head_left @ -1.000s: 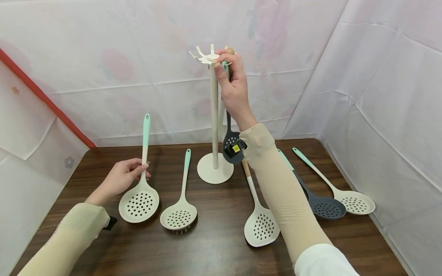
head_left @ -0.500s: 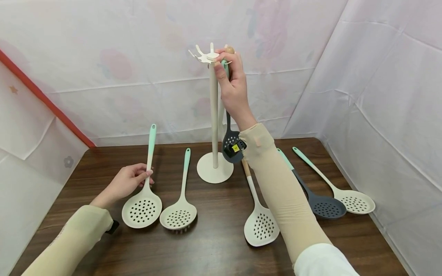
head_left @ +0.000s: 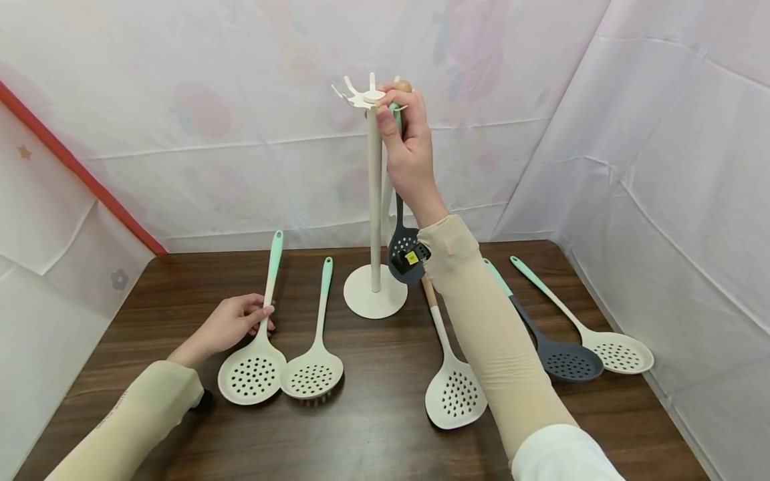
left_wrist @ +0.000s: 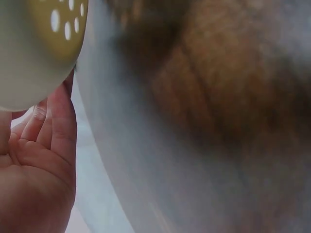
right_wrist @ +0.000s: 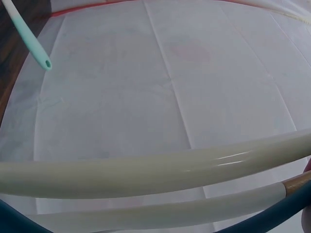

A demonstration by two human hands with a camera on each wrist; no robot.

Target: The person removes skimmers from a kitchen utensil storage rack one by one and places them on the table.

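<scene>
While the right hand (head_left: 408, 153) grips the dark spoon (head_left: 402, 248) at the rack (head_left: 374, 200), the left hand (head_left: 231, 325) has slid its held cream spoon (head_left: 252, 375) closer; it comes next.

Left sleeve: a close-fitting sleeve of pale beige with a greenish tint is worn down to the wrist.
Left wrist: a small black device is seen strapped under the cuff.
Left hand (head_left: 231, 325): bare, no glove or ring is worn.
Right sleeve: a snug beige sleeve is worn from wrist to elbow; a white upper sleeve is seen above it.
Right wrist: a black device with a yellow square marking is carried at the cuff.
Right hand (head_left: 408, 152): bare.
</scene>
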